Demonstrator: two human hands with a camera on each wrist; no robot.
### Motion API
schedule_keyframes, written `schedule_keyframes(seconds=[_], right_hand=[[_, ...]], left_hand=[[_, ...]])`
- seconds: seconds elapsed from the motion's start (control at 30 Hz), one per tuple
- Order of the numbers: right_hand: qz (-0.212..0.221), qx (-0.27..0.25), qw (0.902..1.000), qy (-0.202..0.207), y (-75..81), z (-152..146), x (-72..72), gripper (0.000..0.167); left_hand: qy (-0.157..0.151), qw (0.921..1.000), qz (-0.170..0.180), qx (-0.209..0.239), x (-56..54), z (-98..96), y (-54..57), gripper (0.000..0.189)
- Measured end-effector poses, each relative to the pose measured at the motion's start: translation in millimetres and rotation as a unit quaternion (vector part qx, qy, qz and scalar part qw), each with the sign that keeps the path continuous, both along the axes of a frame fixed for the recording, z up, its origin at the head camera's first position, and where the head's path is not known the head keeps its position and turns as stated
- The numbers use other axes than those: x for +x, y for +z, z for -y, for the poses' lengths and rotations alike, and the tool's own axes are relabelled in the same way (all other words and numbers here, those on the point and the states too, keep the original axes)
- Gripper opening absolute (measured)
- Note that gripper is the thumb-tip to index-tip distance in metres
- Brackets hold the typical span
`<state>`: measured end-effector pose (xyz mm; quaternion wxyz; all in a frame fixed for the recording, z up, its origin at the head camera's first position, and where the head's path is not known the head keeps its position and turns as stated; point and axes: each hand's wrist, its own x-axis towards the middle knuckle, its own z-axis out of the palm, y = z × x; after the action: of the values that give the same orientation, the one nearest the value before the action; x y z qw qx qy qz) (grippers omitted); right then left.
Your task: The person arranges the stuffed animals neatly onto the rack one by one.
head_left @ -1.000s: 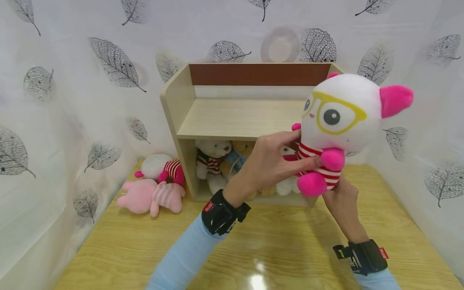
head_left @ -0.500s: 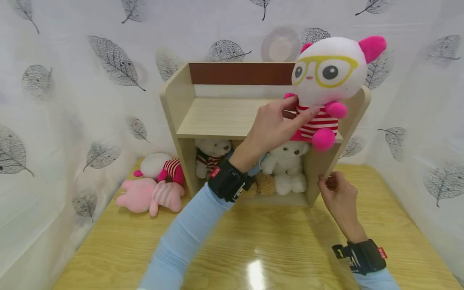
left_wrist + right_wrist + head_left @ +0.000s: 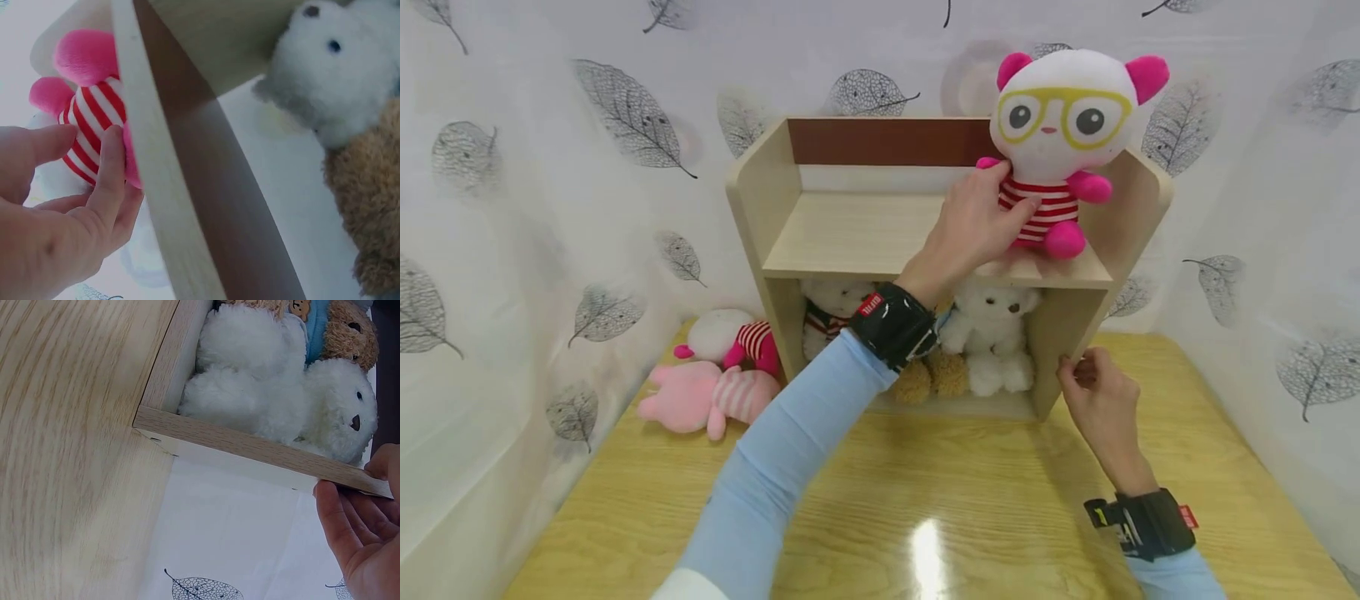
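My left hand (image 3: 972, 218) grips a white-and-pink plush toy (image 3: 1043, 158) with yellow glasses by its red-striped body. It sits upright over the right end of the top board of a small wooden shelf (image 3: 850, 237). In the left wrist view, thumb and fingers of the left hand (image 3: 78, 219) pinch the striped cloth of the plush toy (image 3: 94, 119); its head is mostly hidden. My right hand (image 3: 1101, 408) holds the front edge of the shelf's right side panel. From the right wrist view, the right hand (image 3: 365, 525) has its thumb and fingers on either side of that panel (image 3: 250, 445).
Inside the lower compartment sit a white teddy bear (image 3: 992, 333), a brown teddy (image 3: 951, 375) partly hidden, and another white bear (image 3: 823, 321) at left. Left of the shelf, a pink plush (image 3: 688, 396) and a white-and-pink plush (image 3: 718, 335) lie on the wooden table (image 3: 985, 500).
The left hand has lifted the plush toy up and back from in front of the shelf to its top board, turning it to face forward. The right hand stays at the side panel.
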<state>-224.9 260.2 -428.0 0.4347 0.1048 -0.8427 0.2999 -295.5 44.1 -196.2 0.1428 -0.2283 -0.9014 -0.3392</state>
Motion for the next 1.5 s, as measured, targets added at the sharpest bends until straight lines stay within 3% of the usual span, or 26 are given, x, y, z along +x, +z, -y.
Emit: schedule_keyframes(seconds=[0.23,0.4,0.53,0.63,0.77,0.87,1.0,1.17,1.3,1.5], right_hand=[[0.01,-0.015,0.9998,-0.003,1.6,2.5,-0.1,0.011],[0.012,-0.019,0.9997,-0.002,-0.3,3.1,0.7,0.011],[0.012,-0.022,0.9997,-0.003,-1.6,3.9,-0.2,0.01],[0.011,-0.023,0.9997,-0.003,-2.4,5.2,-1.3,0.011],[0.006,-0.021,0.9997,-0.009,-3.2,5.5,-2.1,0.011],[0.001,-0.017,0.9998,-0.012,-3.9,4.5,-2.5,0.011],[-0.005,-0.016,0.9998,-0.012,-4.6,3.9,-2.0,0.011],[0.0,-0.015,0.9999,-0.008,-5.6,4.2,0.3,0.01],[0.004,-0.014,0.9999,-0.006,-6.3,4.3,1.3,0.01],[-0.001,-0.014,0.9999,-0.009,-4.0,4.7,0.5,0.009]], left_hand=[[0.063,0.9976,-0.029,0.005,-20.8,-10.1,1.1,0.036],[0.08,0.9955,-0.041,0.032,-34.9,-16.6,-2.9,0.042],[0.078,0.9945,-0.032,0.061,-39.7,-17.8,-4.2,0.046],[0.094,0.9948,-0.014,0.037,-36.7,-14.4,-2.5,0.046],[0.116,0.9921,0.02,-0.043,-29.7,-4.9,1.6,0.037],[0.086,0.9934,0.034,-0.069,-26.9,3.2,1.7,0.028],[0.016,0.9964,0.03,-0.078,-25.3,7.7,-2.6,0.021],[-0.038,0.9891,0.021,-0.141,-21.4,4.4,-9.5,0.033],[-0.058,0.9844,0.005,-0.166,-21.2,0.7,-12.1,0.044],[-0.063,0.9836,-0.011,-0.168,-25.3,-6.8,-12.0,0.043]])
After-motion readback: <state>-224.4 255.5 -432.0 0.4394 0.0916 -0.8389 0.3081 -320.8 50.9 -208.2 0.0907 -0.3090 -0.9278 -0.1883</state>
